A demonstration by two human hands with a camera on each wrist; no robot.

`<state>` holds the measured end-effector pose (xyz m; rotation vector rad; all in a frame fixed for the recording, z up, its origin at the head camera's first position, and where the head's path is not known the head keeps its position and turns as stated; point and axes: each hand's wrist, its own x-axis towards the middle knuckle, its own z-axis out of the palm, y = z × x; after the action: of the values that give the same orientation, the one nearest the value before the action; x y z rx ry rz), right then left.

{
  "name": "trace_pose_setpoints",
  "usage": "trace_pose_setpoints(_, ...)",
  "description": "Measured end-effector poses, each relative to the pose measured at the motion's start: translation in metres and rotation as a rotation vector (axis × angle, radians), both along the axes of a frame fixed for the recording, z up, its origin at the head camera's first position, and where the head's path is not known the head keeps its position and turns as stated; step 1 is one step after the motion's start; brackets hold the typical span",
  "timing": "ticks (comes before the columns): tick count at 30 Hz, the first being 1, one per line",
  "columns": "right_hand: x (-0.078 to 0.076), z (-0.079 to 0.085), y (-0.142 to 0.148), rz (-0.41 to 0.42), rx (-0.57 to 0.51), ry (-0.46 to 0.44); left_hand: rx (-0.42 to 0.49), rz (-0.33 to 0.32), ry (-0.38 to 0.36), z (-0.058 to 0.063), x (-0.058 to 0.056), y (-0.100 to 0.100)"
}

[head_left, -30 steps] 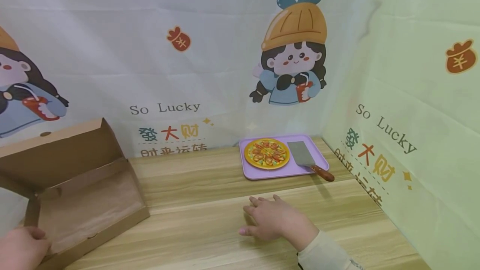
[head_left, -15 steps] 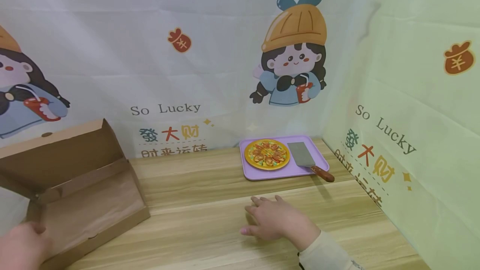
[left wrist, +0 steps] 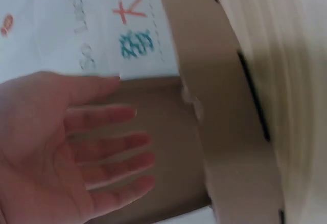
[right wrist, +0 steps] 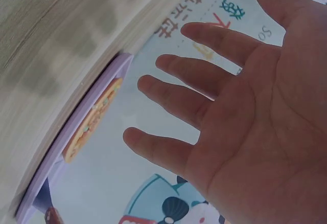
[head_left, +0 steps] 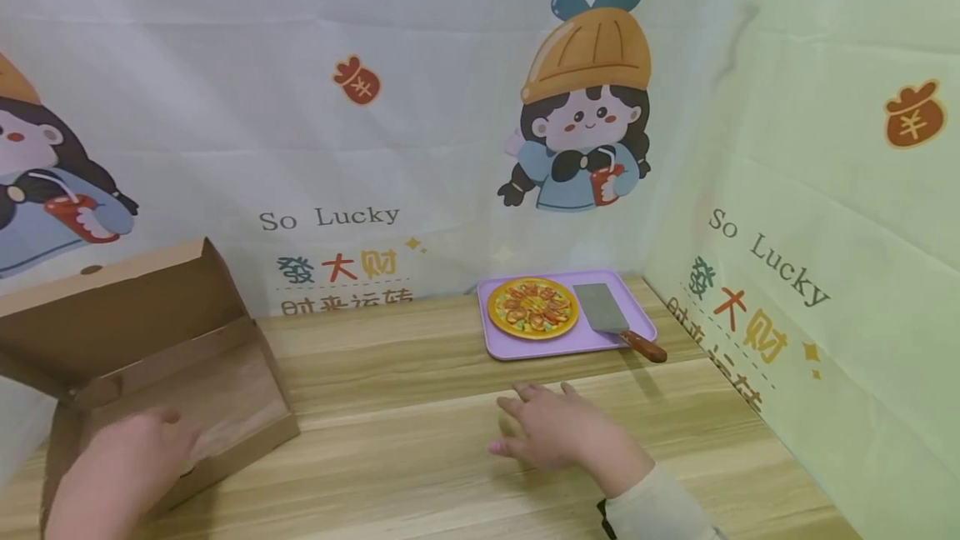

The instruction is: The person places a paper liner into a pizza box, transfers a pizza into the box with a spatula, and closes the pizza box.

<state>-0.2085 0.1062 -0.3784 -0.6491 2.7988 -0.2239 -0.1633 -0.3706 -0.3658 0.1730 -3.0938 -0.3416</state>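
Observation:
My left hand (head_left: 123,465) is over the front of the open cardboard pizza box (head_left: 247,440) at the left, hiding part of its near wall. In the left wrist view its fingers are extended and spread, with nothing held. My right hand (head_left: 558,432) hovers over the table in front of the purple tray (head_left: 517,348), palm down; the right wrist view has its fingers spread and the palm bare. On the tray lie a round pizza (head_left: 533,307) with toppings and a metal spatula (head_left: 602,307), whose wooden handle sticks out past the front rim.
The box's lid (head_left: 112,311) stands raised toward the back. A printed cloth (head_left: 450,148) hangs behind the wood-grain table (head_left: 360,473) and along its right side. The tray sits close to the back right corner.
My left hand has left the box's left front corner and moved right, across the box's front. My right hand has shifted slightly to the right. Box and tray stay put.

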Motion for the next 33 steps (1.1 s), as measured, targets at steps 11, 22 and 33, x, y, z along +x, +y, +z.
trace_pose_setpoints(11,0.006,0.002,0.023,-0.086,-0.147,0.03,-0.122,-0.202,0.172,0.002,-0.002,0.09)
trace_pose_setpoints(22,0.015,0.002,0.043,-0.162,-0.242,0.039,-0.076,-0.233,0.179,-0.005,0.011,0.148)
trace_pose_setpoints(33,0.023,0.006,0.057,-0.199,-0.284,0.044,-0.027,-0.219,0.117,-0.017,0.024,0.177)
